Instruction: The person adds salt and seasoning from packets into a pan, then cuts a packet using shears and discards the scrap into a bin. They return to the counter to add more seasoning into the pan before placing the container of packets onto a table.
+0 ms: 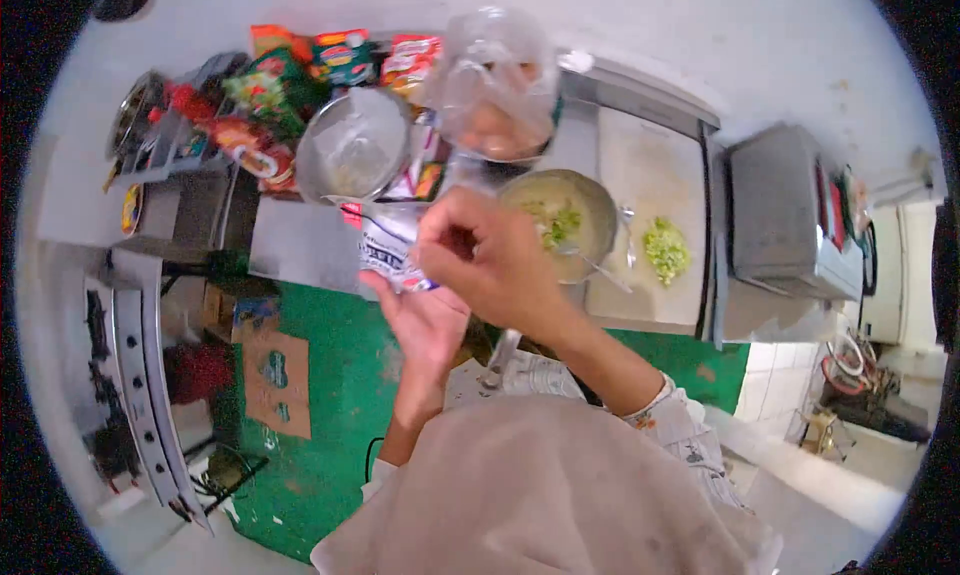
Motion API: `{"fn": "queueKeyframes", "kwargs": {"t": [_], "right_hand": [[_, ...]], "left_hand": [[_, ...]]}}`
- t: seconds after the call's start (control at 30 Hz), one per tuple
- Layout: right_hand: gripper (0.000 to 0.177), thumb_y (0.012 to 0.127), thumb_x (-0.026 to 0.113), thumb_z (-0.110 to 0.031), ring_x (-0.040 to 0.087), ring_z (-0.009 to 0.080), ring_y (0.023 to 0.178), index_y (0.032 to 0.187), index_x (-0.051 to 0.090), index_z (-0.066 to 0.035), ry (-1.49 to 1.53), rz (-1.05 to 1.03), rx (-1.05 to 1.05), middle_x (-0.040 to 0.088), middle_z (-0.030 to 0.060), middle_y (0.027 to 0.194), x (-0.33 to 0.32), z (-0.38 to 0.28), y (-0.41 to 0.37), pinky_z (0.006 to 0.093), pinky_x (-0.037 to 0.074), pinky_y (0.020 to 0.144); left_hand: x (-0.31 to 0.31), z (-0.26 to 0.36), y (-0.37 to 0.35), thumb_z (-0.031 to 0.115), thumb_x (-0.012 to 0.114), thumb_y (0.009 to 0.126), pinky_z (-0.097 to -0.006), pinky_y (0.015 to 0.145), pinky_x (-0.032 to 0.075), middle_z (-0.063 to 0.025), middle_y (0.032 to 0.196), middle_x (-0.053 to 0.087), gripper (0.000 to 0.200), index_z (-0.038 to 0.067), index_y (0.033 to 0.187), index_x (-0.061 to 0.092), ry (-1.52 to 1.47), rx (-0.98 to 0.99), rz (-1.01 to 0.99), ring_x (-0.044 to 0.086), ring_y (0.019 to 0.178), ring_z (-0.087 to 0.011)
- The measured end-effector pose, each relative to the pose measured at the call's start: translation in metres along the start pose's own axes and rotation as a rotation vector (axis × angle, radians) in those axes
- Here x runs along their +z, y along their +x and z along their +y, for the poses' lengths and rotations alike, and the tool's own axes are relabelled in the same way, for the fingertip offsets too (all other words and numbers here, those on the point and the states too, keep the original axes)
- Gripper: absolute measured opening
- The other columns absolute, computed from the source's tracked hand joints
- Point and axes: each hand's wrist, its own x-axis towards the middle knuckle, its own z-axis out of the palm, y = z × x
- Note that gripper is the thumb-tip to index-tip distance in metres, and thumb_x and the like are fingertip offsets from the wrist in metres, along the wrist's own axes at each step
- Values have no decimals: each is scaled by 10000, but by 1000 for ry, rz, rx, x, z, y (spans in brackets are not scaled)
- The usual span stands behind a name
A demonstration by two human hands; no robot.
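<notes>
My left hand point(425, 315) holds a white and blue printed packet point(385, 245) from below, with its top edge tilted up to the left. Just over the packet's right side, my right hand point(490, 260) has its fingers curled together in a pinch. Whatever they grip, if anything, is hidden. To the right of that hand is a round bowl point(590, 200) with chopped green pieces in a pale mixture and a spoon point(600, 270) leaning in it. Behind the packet stands a metal pot point(318, 155) with a clear plastic bag in it.
A cutting board point(625, 150) bears a pile of chopped greens point(665, 252), with another spoon point(629, 237) beside it. Behind stands a plastic bag of eggs point(495, 125). Colourful food packets point(345, 60) line the back. A grey metal box point(775, 210) is at the right.
</notes>
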Motion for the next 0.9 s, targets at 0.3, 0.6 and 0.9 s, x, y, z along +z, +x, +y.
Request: {"fn": "queueKeyframes", "kwargs": {"t": [0.3,0.6,0.9], "right_hand": [[183,822,616,-192,561,169,684,878,634,-19,-276,463,293,624,87,789,-142,60,-55,299,453,606],[265,794,606,-232,566,385,804,766,586,30,-1049,342,472,585,240,789,-190,259,-141,469,455,697],[158,820,573,-163,599,339,789,861,614,-15,-889,631,492,617,173,853,-211,203,-137,426,477,695]], "left_hand": [[-19,-51,15,380,683,750,-457,880,459,-85,1241,528,635,84,1262,451,-125,-132,-52,504,1127,-268],[-13,-73,22,318,705,731,-438,882,477,-76,1309,481,649,125,1289,437,-38,-117,-120,476,1172,-279],[-28,-70,28,247,687,777,-386,791,519,-66,1223,542,515,115,1231,483,165,-3,-4,524,1112,-255]]}}
